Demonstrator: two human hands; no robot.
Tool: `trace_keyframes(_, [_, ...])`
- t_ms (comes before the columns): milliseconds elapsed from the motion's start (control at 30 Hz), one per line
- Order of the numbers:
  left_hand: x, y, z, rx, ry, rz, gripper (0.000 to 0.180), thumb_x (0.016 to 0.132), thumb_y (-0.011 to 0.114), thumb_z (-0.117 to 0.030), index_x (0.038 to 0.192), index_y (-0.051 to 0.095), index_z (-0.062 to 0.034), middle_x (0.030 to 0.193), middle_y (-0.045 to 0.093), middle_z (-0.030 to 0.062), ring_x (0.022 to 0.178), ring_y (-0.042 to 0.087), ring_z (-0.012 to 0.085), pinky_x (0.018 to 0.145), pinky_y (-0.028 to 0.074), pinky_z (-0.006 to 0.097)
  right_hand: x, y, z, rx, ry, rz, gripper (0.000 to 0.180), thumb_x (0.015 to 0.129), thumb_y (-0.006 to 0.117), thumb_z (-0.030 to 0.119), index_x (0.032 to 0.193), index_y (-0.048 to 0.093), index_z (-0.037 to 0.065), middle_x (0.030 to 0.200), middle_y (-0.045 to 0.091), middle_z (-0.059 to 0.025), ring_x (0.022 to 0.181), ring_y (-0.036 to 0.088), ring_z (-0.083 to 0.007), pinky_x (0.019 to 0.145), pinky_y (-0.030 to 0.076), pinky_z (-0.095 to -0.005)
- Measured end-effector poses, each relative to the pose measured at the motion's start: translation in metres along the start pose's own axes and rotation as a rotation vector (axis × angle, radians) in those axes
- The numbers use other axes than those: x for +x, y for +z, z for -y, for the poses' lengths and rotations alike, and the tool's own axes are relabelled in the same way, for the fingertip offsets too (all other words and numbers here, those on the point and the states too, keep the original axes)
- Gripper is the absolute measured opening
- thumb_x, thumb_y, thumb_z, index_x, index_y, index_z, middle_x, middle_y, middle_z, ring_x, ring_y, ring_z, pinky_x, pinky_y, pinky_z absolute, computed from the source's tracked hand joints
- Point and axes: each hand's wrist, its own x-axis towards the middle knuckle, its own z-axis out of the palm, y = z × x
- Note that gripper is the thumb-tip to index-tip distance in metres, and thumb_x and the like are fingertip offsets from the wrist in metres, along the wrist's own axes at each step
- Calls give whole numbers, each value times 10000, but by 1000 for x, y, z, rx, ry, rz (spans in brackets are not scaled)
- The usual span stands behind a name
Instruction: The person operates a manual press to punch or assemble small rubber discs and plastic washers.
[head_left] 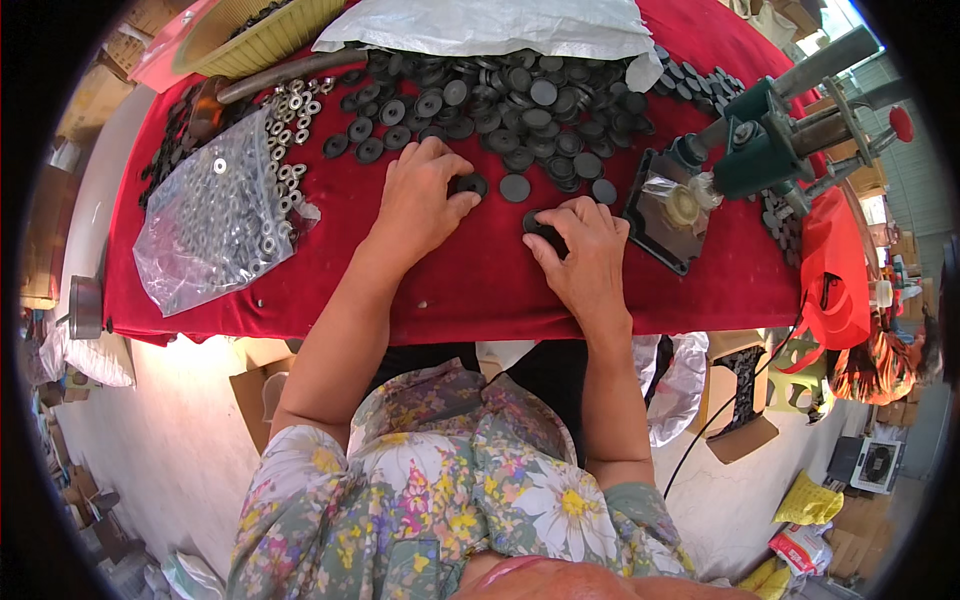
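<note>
My left hand (422,196) is closed, thumb and fingers pinching a round black disc (474,185) with a small centre hole. To its right, my right hand (588,248) grips another black disc (537,222) just above the red cloth; the fingers partly cover it. Between the two hands a smooth black disc (514,188) lies flat on the cloth. Just beyond my hands spreads a heap of black discs (520,110), some smooth on top, others showing a recessed face with a hole.
At left lies a clear plastic bag (190,262) of small metal ring bearings, with loose bearings (290,178) beside it. A hammer (290,76) rests behind. A green hand press (760,140) stands at right near a black tray (655,232). White sacking (480,28) covers the heap's far side.
</note>
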Motion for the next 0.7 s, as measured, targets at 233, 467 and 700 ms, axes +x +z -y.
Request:
trace_keyframes(233, [-6, -15, 11, -120, 96, 121, 304, 725, 745, -54, 1025, 702, -29, 1031, 623, 101, 1014, 577, 293, 868, 460, 391, 2, -2, -6, 168, -100, 133, 209, 744, 775, 201, 932, 727, 123, 912, 602, -20, 878, 565, -231, 788, 347, -391])
trace_keyframes(467, [-3, -21, 2, -328, -148, 30, 270, 741, 737, -58, 1008, 703, -39, 998, 630, 103, 968, 594, 285, 826, 472, 384, 42, 14, -3, 12, -121, 14, 180, 774, 745, 171, 947, 722, 125, 885, 623, -31, 901, 590, -248, 807, 382, -408])
trace_keyframes(700, [-10, -20, -3, -109, 86, 153, 152, 772, 741, -120, 875, 704, -14, 909, 626, 116, 899, 593, 306, 804, 471, 392, 44, 12, -8, -64, -102, 55, 219, 797, 729, 198, 988, 710, 92, 872, 654, -59, 875, 604, -261, 812, 389, -415])
